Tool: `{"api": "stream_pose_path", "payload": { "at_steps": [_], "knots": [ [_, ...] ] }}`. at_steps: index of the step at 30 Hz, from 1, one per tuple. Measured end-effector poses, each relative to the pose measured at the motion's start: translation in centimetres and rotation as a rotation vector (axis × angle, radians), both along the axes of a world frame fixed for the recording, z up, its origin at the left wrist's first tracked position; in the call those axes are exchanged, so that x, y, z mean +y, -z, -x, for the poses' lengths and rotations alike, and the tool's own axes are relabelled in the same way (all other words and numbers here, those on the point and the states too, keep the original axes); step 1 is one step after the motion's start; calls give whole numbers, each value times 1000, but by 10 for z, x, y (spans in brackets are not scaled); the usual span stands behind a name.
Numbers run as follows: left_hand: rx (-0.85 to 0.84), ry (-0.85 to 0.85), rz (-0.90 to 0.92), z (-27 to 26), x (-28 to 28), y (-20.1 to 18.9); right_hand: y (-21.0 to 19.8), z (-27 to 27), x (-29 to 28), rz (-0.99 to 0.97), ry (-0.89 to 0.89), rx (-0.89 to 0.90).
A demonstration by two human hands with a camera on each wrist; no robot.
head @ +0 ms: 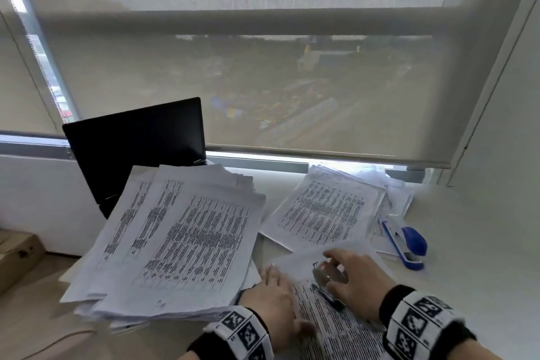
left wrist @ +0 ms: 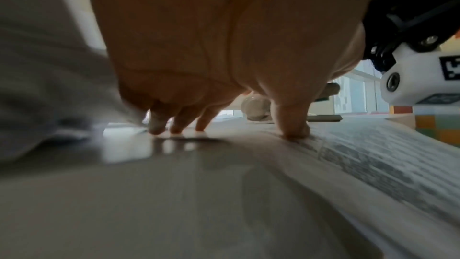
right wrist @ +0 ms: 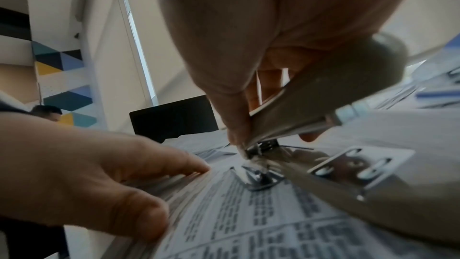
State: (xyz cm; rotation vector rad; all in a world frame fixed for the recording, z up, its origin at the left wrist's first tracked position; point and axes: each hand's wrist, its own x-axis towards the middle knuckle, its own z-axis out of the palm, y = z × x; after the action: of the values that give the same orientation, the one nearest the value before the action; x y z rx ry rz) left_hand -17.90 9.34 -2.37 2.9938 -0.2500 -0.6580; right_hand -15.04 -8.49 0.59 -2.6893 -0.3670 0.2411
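Grey stapler (head: 329,274) gripped by right hand (head: 361,276) fingers; left hand (head: 273,298), fingers straight, presses printed sheets (head: 336,329).

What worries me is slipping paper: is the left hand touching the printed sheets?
Touching. In the left wrist view the left hand presses its thumb tip down on the printed sheets.

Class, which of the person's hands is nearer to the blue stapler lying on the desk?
Right. The right hand, holding a grey stapler, is just left of the blue stapler; the left hand presses the printed sheets farther left.
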Motion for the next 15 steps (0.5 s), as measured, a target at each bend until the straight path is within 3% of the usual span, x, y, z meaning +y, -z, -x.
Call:
{"api": "stream_pose_path", "payload": {
  "at_steps": [3,7,15],
  "knots": [
    [53,5,23,1,8,3,12,-6,16,40,-37,16],
    [-83,-47,141,-3,23,0,20,-14,38,114,-50,-8],
    [-149,-20,178,0,27,6,25,-25,70,211,18,-42]
  ]
}}
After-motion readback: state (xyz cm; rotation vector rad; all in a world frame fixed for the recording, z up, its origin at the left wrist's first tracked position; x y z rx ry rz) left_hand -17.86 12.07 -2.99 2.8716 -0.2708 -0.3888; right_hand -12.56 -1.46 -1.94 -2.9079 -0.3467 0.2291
